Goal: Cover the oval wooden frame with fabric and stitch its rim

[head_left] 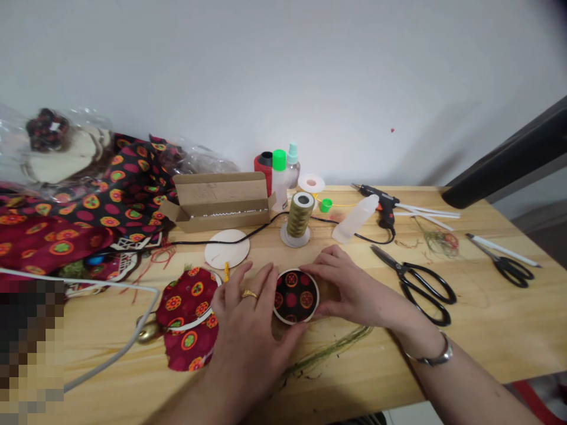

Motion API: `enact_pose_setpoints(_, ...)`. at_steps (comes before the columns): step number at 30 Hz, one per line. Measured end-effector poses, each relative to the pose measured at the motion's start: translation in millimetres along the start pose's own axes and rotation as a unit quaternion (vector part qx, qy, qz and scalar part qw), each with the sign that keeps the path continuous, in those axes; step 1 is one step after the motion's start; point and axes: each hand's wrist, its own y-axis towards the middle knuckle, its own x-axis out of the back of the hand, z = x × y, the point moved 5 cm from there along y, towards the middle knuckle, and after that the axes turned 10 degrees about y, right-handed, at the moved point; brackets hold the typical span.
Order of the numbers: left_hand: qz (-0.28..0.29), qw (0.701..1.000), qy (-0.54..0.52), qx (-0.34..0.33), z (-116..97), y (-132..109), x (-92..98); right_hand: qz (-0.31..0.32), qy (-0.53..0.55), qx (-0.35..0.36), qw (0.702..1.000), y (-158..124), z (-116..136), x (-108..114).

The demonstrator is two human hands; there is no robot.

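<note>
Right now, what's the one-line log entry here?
left hand: holding patterned disc, left side | right hand: holding its right side | nearby: olive thread spool, large scissors, glue gun

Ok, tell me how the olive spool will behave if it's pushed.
Nudged low, the spool probably slides rather than tips, since it stands upright over a broad white base. Pushed near its top, it may topple, being taller than wide. On its side it would likely roll, given its round body.

Wooden table (487,330) with scissors (401,270), cardboard box (221,221), glue gun (387,204)
</note>
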Motion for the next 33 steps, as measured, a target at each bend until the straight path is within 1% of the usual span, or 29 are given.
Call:
enact_pose_setpoints(2, -0.004, 1.000, -0.006, 0.006, -0.6, 0.0, 1.5, 0.001, -0.001, -0.001, 1.000, -0.2, 0.0, -0.2)
enact_pose_setpoints(14, 0.032, 0.999, -0.001, 0.015, -2.9, 2.3, 2.1, 0.000, -0.001, 0.002, 1.000, -0.7, -1.5, -0.7)
enact_pose_setpoints(22, 0.029, 0.999, 0.000, 0.017, -1.8, 2.2, 1.3, -0.021, 0.005, 0.008, 1.000, -1.4, 1.1, 3.8)
enact_pose_setpoints(27, 0.016, 1.000, -0.009, 0.015, -1.9, 0.7, 4.1, -0.011, 0.003, 0.012, 1.000, -0.6, -0.5, 0.4)
enact_pose_setpoints(33, 0.039, 0.999, -0.010, 0.008, -2.9, 0.6, 3.9, -0.016, 0.007, 0.017, 1.000, -1.0, 0.4, 0.6)
